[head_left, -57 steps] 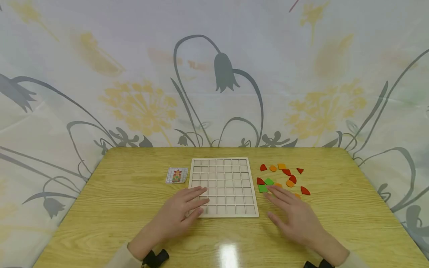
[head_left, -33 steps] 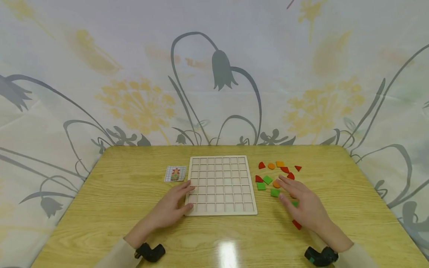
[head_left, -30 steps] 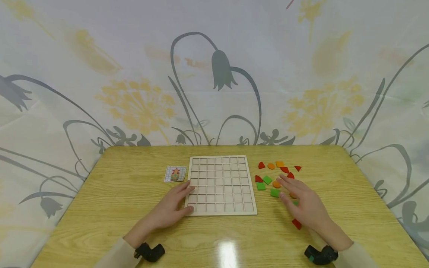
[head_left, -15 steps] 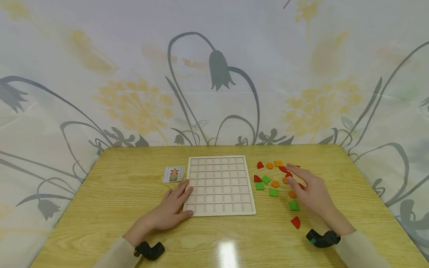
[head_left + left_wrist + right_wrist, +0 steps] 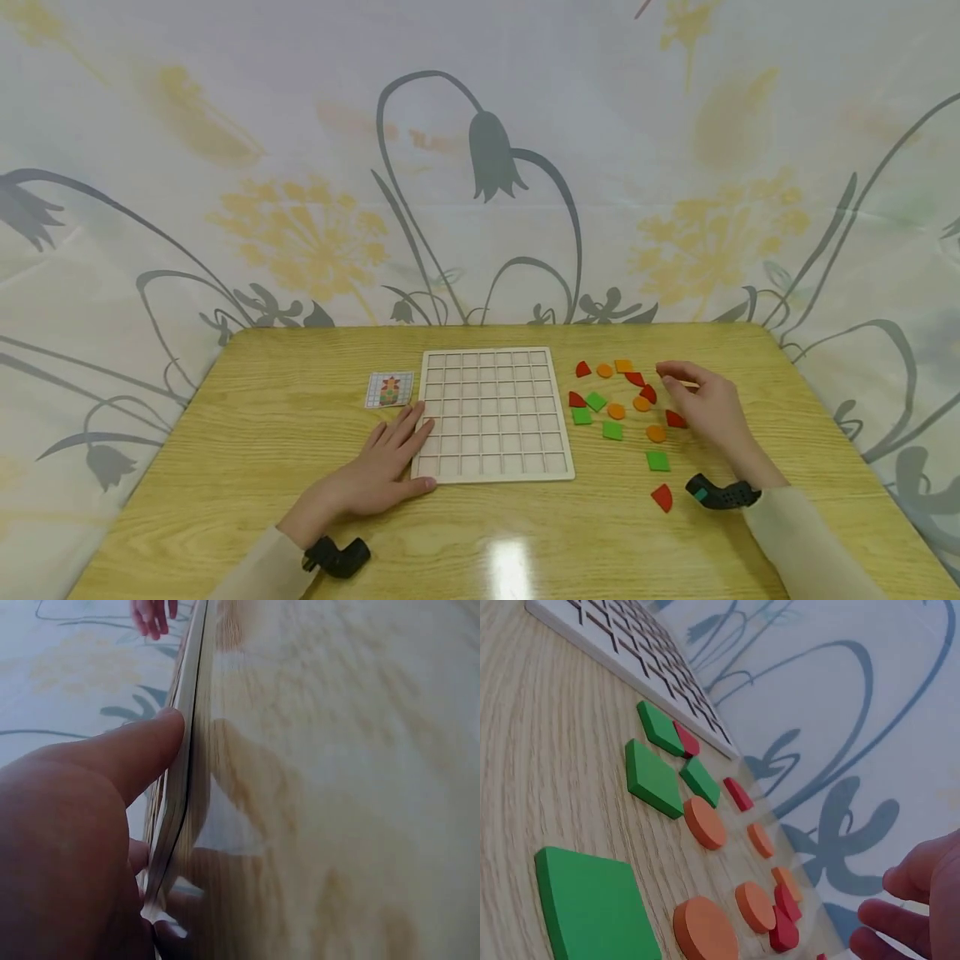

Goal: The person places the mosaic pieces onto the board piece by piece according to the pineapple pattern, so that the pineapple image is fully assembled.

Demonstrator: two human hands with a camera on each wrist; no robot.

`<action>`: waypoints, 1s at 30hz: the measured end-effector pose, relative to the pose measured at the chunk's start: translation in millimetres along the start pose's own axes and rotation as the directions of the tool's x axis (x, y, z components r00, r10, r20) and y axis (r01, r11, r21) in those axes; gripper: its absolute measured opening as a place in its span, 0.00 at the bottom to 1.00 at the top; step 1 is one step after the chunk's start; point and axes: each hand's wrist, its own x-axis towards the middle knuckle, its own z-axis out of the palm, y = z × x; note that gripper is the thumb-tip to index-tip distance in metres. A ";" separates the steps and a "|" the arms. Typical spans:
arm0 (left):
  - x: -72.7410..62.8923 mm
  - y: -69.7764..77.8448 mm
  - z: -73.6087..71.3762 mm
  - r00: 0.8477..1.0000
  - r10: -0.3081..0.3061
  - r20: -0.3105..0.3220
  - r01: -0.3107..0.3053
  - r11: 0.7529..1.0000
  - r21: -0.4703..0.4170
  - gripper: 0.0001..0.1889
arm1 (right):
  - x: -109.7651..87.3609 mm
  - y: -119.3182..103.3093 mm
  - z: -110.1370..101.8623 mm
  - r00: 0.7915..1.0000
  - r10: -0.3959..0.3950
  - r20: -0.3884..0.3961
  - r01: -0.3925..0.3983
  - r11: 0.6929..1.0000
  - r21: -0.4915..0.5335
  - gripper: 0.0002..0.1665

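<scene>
A pale square board (image 5: 491, 417) with a raised grid lies mid-table. My left hand (image 5: 381, 468) rests at its left edge, fingers spread over the rim and thumb at the near corner. In the left wrist view the thumb (image 5: 142, 746) lies along the board's edge. My right hand (image 5: 708, 408) is beyond the loose pieces, thumb and forefinger pinching at a small red triangle mostly hidden by the fingertips. Nearest to this hand are a red quarter-circle (image 5: 676, 419), another red quarter-circle (image 5: 648, 394) and an orange disc (image 5: 641, 403).
Several green squares, orange discs and red quarter-circles spread right of the board, including a green square (image 5: 657, 461) and a red quarter-circle (image 5: 662, 497). An orange square (image 5: 623, 366) lies farther back. A picture card (image 5: 389, 389) lies left of the board. A patterned cloth hangs behind the table.
My right hand has moved from over the near pieces back and right to the red triangle, thumb and forefinger closing together. My left hand has drawn back from over the grid to the board's left edge.
</scene>
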 end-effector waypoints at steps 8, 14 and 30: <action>3.4 -3.4 2.3 0.997 0.036 -0.071 -0.040 0.997 -0.058 0.43 | 9.5 21.6 -6.9 0.989 0.148 0.017 -0.148 0.989 0.007 0.21; 5.0 -8.5 6.6 0.988 0.060 -0.143 -0.072 0.994 -0.079 0.42 | 15.3 36.8 -8.2 0.981 0.185 0.061 -0.187 0.981 0.042 0.24; 0.2 -10.0 7.3 0.978 0.074 -0.193 -0.100 0.987 -0.127 0.40 | 23.9 43.1 2.0 0.970 0.237 0.057 -0.240 0.970 0.042 0.28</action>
